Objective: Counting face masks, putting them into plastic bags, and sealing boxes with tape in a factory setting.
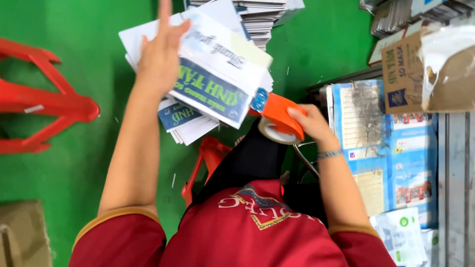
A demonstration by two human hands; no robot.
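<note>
My left hand is raised with its fingers spread and grips the edge of a flat plastic-wrapped packet of white and blue printed booklets. The packet tilts over a loose pile of white sheets beneath it. My right hand grips an orange tape dispenser with a roll of clear tape. The dispenser's nose touches the packet's lower right corner. My red shirt fills the bottom of the view.
A red plastic stool stands on the green floor at the left, another red stool under the packet. Stacked booklets lie at the top. Blue printed sheets and a cardboard box sit at the right.
</note>
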